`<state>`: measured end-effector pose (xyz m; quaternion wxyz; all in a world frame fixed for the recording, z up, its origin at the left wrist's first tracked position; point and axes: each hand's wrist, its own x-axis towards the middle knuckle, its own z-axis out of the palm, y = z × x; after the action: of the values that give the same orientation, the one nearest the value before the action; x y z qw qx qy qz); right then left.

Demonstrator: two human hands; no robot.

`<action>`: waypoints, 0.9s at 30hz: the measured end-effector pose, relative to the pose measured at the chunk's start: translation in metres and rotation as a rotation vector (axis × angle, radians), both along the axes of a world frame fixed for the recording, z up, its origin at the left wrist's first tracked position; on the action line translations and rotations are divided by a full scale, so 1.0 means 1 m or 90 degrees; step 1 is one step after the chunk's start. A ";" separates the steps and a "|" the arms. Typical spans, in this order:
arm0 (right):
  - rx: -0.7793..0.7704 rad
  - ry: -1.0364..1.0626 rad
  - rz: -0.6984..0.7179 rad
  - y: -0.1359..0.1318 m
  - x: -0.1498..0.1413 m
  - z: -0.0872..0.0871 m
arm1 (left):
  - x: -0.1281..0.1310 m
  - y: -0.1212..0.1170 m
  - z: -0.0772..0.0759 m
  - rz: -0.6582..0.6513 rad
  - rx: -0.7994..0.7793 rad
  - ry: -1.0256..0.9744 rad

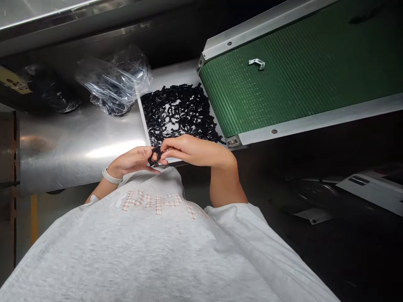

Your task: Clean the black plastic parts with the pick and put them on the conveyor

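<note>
The left hand [132, 161] and right hand [192, 151] grip a small black plastic part [154, 157] between them, at the near edge of a white tray [143, 126] heaped with black pieces [179, 111], a green conveyor belt [299, 71] at one o'clock.

Head view above chest [147, 239], facing forward-down, near left hand [132, 161], right hand [195, 150].

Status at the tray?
Left hand and right hand pinching a black plastic part over the white tray. Tray heaped with black parts. Green conveyor belt alongside, metal bracket on it.
</note>
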<state>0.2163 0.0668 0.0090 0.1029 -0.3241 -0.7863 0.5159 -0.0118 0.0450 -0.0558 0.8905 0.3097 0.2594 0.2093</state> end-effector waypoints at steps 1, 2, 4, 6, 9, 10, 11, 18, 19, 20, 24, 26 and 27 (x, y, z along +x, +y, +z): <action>-0.005 -0.003 0.017 0.002 -0.002 0.001 | 0.001 0.000 0.000 -0.011 -0.001 -0.002; -0.005 0.001 0.015 0.003 -0.003 0.001 | 0.001 -0.001 0.001 -0.016 -0.004 -0.004; 0.009 0.032 -0.050 0.002 -0.003 -0.002 | 0.002 -0.004 0.005 0.004 -0.018 -0.009; 0.030 0.100 -0.163 -0.003 -0.002 -0.007 | 0.004 -0.008 0.010 0.063 -0.038 -0.023; 0.007 0.248 -0.288 -0.015 -0.002 -0.014 | 0.007 -0.016 0.020 0.181 -0.070 -0.049; -0.009 0.291 -0.312 -0.019 -0.003 -0.016 | 0.008 -0.018 0.023 0.209 -0.078 -0.053; -0.010 0.329 -0.336 -0.022 -0.005 -0.016 | 0.010 -0.021 0.027 0.226 -0.082 -0.055; 0.284 0.408 -0.479 -0.042 -0.018 0.003 | 0.014 -0.033 0.057 0.235 -0.034 -0.033; 0.308 0.424 -0.491 -0.044 -0.019 0.007 | 0.014 -0.034 0.060 0.222 -0.024 -0.034; 0.329 0.443 -0.499 -0.047 -0.021 0.010 | 0.014 -0.035 0.062 0.209 -0.015 -0.037; 0.374 0.484 -0.515 -0.057 -0.028 0.019 | 0.016 -0.037 0.068 0.193 -0.009 -0.061; 0.400 0.472 -0.518 -0.061 -0.031 0.021 | 0.017 -0.038 0.068 0.204 -0.012 -0.054; 0.415 0.465 -0.519 -0.062 -0.031 0.022 | 0.018 -0.039 0.068 0.211 -0.008 -0.047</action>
<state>0.1848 0.0051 0.0306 0.6457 -0.3528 -0.6307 0.2467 0.0060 0.0061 0.0126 0.8547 0.2490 0.2755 0.3628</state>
